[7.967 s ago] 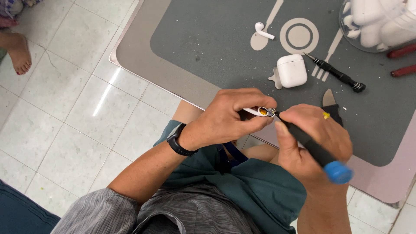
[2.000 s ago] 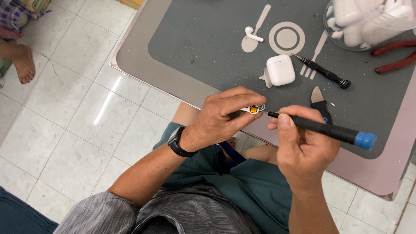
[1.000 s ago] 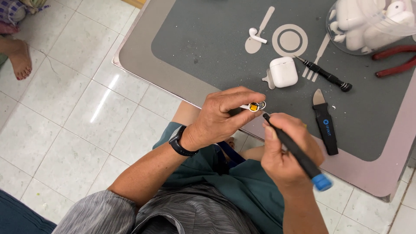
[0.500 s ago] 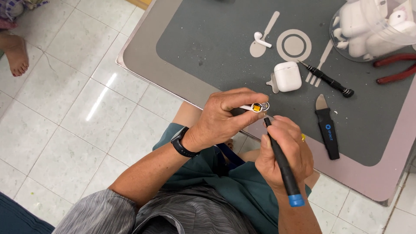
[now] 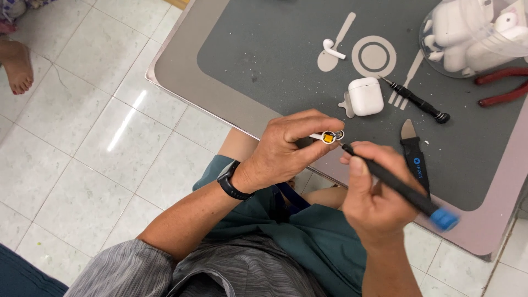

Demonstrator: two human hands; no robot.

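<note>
My left hand (image 5: 286,148) pinches a small white earbud part (image 5: 329,137) with an orange-yellow piece and a metal ring at its open end. My right hand (image 5: 377,192) grips a thin black tool with a blue end cap (image 5: 404,190), held like a pen. Its tip touches the opened end of the earbud part. Both hands hover over the near edge of the table, above my lap. A black watch sits on my left wrist.
On the grey mat (image 5: 264,49) lie a white earbud (image 5: 333,48), a white charging case (image 5: 366,96), a small black screwdriver (image 5: 418,102) and a black pry tool (image 5: 413,159). A clear tub of white earbud parts (image 5: 473,33) and red-handled pliers (image 5: 503,85) sit far right. A bare foot (image 5: 16,66) is on the tiled floor, left.
My right hand has swung the black tool so its blue end now points right and away instead of down toward me. Its tip stays at the earbud part, which my left hand keeps pinched.
</note>
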